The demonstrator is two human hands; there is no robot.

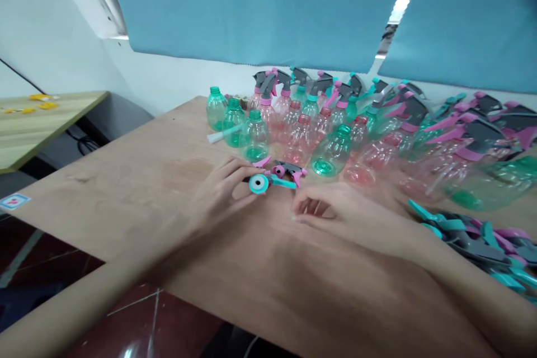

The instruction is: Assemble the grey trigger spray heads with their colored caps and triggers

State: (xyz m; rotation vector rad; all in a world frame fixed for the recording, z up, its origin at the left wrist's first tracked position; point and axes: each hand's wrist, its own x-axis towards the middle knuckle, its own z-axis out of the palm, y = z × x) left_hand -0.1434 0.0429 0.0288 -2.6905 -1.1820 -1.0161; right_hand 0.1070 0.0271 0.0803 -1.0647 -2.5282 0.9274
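My left hand [229,184] is closed on a teal and grey spray trigger head [258,183], its round collar facing me and its teal lever pointing right. My right hand [321,205] is just right of it, apart from the trigger head, with fingers curled and thumb and fingertip together. Whatever sits in that pinch, if anything, is too small to make out. Just behind the held part, a pink and grey trigger head [289,170] lies on the table. Behind the hands stand open green bottles, among them one green bottle [255,137], and a tilted green bottle [332,152].
Several pink and green bottles with trigger heads [413,112] crowd the back and right of the wooden table [126,179]. A heap of loose trigger heads [482,246] lies at the right. A bundle of whitish tubes [226,133] rests among the bottles. A second table [50,123] stands left.
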